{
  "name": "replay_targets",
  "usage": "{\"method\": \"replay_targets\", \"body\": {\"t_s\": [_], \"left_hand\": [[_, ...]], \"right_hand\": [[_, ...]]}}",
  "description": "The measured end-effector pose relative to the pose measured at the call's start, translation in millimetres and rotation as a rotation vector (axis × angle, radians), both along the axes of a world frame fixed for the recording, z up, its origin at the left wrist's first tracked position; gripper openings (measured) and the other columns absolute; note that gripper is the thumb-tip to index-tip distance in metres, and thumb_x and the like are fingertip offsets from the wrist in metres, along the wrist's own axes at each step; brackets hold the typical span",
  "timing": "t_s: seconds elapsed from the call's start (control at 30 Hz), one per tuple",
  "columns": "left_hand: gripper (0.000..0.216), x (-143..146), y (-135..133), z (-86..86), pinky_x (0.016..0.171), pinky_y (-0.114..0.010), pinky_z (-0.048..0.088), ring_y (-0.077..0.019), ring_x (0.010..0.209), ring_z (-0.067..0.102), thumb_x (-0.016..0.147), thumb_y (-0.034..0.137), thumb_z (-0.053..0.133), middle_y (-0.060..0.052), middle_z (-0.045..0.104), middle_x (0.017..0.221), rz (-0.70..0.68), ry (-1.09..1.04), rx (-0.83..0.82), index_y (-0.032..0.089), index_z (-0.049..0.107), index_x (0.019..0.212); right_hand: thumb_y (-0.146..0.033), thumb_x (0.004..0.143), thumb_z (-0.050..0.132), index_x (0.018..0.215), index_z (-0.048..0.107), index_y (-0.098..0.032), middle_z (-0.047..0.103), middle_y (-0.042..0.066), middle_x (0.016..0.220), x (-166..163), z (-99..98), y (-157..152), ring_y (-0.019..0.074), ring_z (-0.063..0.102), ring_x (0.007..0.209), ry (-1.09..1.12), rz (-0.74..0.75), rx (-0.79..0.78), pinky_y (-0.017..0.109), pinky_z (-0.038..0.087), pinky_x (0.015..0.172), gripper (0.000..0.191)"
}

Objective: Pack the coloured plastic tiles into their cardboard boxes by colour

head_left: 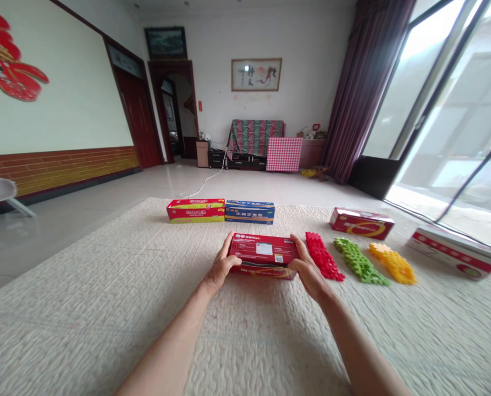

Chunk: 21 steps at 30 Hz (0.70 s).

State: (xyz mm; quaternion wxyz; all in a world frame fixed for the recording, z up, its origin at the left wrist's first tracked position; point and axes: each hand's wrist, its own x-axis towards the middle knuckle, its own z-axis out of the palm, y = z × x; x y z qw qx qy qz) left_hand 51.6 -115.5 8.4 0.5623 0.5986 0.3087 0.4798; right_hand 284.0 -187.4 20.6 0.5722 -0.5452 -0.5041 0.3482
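A flat red box (264, 254) with a white label lies on the cream textured cloth (105, 308) of the table in front of me. My left hand (220, 268) grips its left end with the fingers curled over the top edge. My right hand (309, 270) grips its right end the same way. Both forearms reach in from the bottom of the view.
Just right of the box lie a red lattice piece (323, 257), a green one (359, 261) and a yellow one (393, 263). Farther back stand a red-and-yellow box (196, 210), a blue box (249, 212) and another red box (361, 223). A long red-and-white box (455, 253) sits at the far right.
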Motion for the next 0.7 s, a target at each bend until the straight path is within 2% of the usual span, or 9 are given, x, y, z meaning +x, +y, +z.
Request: {"method": "replay_targets", "body": {"t_s": [0.1, 0.33, 0.53, 0.7], "left_hand": [[0.087, -0.7, -1.2, 3.3, 0.1, -0.035, 0.041, -0.0208, 0.106, 0.058, 0.069, 0.02, 0.056, -0.001, 0.066, 0.119, 0.005, 0.025, 0.004, 0.023, 0.025, 0.15], [0.085, -2.6, -3.0, 4.3, 0.104, -0.036, 0.039, -0.0231, 0.12, 0.052, 0.072, 0.024, 0.061, -0.005, 0.061, 0.129, -0.044, -0.037, -0.01, 0.019, 0.025, 0.149], [0.088, -4.5, 1.3, -2.1, 0.101, -0.04, 0.044, -0.0266, 0.119, 0.054, 0.072, 0.03, 0.067, -0.009, 0.06, 0.129, -0.095, -0.068, -0.048, 0.018, 0.026, 0.149], [0.089, -5.9, 4.5, -4.2, 0.102, -0.041, 0.043, -0.0273, 0.12, 0.054, 0.071, 0.03, 0.069, -0.009, 0.06, 0.129, -0.132, -0.071, -0.062, 0.017, 0.028, 0.148]], "right_hand": [[-0.019, 0.066, 0.051, 0.149, 0.025, -0.024, 0.057, 0.006, 0.131, 4.3, 1.8, -2.1, 0.0257, 0.048, 0.124, 0.027, 0.057, -0.008, 0.036, 0.046, 0.093, 0.087], [-0.025, 0.071, 0.06, 0.147, 0.03, -0.025, 0.058, 0.007, 0.131, 12.8, 7.0, -7.5, 0.0251, 0.057, 0.115, 0.088, 0.122, -0.01, 0.042, 0.043, 0.1, 0.081], [-0.033, 0.074, 0.062, 0.143, 0.038, -0.024, 0.06, 0.008, 0.129, 13.1, 19.2, -16.9, 0.0268, 0.056, 0.118, 0.004, 0.103, -0.04, 0.045, 0.043, 0.101, 0.074], [-0.039, 0.073, 0.066, 0.137, 0.046, -0.024, 0.063, 0.009, 0.124, 19.3, 17.4, -15.7, 0.0283, 0.059, 0.113, -0.034, 0.085, -0.034, 0.046, 0.046, 0.097, 0.069]]}}
